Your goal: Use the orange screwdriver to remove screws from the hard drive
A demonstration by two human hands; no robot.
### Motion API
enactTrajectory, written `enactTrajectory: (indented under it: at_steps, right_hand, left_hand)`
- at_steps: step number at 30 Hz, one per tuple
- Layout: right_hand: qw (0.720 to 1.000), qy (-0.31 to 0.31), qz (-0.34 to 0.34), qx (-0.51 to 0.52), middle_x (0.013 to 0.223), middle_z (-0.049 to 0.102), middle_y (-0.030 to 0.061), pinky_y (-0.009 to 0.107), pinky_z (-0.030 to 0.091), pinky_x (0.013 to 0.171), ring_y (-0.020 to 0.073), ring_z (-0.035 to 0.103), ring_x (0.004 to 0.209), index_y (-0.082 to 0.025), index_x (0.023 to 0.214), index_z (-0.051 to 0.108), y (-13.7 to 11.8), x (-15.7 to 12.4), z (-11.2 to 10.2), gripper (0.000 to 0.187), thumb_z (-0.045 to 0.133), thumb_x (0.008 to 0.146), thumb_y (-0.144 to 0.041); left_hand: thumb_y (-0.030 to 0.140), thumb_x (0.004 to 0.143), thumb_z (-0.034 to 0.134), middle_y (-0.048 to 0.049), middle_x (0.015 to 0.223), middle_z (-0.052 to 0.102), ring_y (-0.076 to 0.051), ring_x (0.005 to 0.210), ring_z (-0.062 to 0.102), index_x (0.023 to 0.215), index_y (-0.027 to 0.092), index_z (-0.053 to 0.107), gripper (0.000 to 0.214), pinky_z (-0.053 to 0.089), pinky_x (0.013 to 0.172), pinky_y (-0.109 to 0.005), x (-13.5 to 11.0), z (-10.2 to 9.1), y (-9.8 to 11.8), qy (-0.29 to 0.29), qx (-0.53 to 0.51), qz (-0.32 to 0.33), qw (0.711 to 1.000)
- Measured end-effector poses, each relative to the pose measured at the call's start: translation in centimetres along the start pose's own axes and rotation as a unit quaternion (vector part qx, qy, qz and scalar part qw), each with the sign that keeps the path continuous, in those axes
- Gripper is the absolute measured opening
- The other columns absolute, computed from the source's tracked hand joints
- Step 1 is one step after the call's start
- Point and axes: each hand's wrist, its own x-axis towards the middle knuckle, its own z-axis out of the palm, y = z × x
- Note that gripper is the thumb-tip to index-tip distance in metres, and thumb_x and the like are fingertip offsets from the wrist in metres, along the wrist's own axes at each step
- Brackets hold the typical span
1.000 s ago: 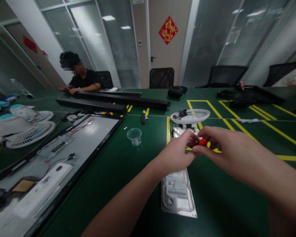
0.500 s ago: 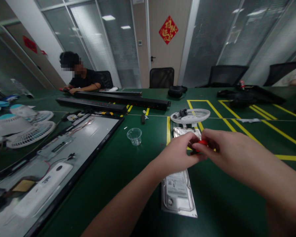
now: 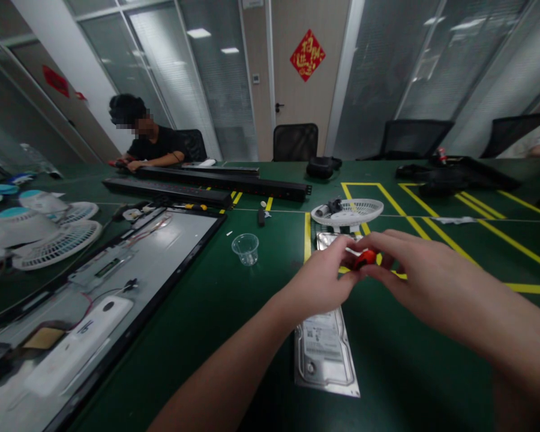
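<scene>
My left hand (image 3: 326,279) and my right hand (image 3: 405,267) meet above the green table, fingers pinched together on a small red object (image 3: 366,258), which looks like the handle of a small tool. A thin pale piece sticks out of it to the left; I cannot make out what it is. Under my hands lies a silver hard drive (image 3: 325,351) with its label up. A second silver part (image 3: 330,240) lies just beyond it, partly hidden by my fingers.
A white mesh basket (image 3: 347,210) with small parts stands behind my hands. A clear plastic cup (image 3: 245,248) is to the left. An opened monitor panel (image 3: 94,282) and white fan parts (image 3: 49,234) fill the left side. A person (image 3: 146,141) sits at the far left.
Both hands stayed together over the hard drive. The red object turned a little between the fingers, and both hands rose slightly.
</scene>
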Motion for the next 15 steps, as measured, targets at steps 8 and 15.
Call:
enactTrajectory:
  at_steps: [8,15]
  right_hand:
    - [1.0,-0.017,0.01,-0.009,0.102,0.078,0.0104,0.042,0.051,0.07,0.0293,0.073,0.082,-0.024,0.106,0.072,0.05,0.04,0.16,0.021,0.053,0.098,-0.027]
    - [0.995,-0.023,0.072,-0.062,0.079,0.073,0.0069,0.036,0.036,0.059,0.0269,0.065,0.066,-0.028,0.096,0.07,-0.45,0.29,0.15,0.041,0.053,0.1,-0.065]
  left_hand:
    - [0.02,0.093,0.077,-0.011,0.124,0.076,-0.026,0.115,0.074,0.123,0.02,0.063,0.033,0.058,0.101,-0.041,0.03,0.12,-0.02,-0.005,0.007,0.021,1.0]
    - [0.021,0.09,0.076,-0.0048,0.104,0.076,-0.021,0.096,0.071,0.1,0.018,0.066,0.015,0.052,0.079,-0.03,-0.09,-0.16,0.72,-0.007,0.062,0.025,0.998]
